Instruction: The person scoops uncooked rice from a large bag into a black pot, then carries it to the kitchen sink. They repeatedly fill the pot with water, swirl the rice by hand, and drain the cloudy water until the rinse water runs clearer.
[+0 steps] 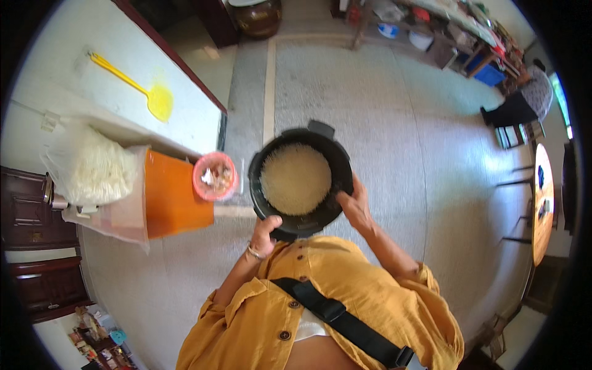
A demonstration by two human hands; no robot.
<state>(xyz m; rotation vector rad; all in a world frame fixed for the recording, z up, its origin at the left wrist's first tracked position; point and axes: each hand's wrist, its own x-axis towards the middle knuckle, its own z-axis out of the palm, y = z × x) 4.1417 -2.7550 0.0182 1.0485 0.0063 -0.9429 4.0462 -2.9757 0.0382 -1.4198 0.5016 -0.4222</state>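
Note:
A round dark cooking pot (307,226) with short lugs on its rim is held in front of my body. White rice grains (296,179) cover its bottom. My left hand (266,235) grips the near left rim, thumb over the edge, a bangle at the wrist. On the right side of the rim is my right hand (357,203), its thumb inside the edge and its fingers hidden beneath. Left of the pot is a pink-rimmed bin (215,175) with scraps in it.
An orange box (175,194) and a plastic bag with pale contents (99,171) are at the left. A yellow fly swatter (138,88) hangs on the wall. Far right, a person (532,99) bends near a chair (511,136) and round wooden table (543,203). Shelves (444,32) hold clutter.

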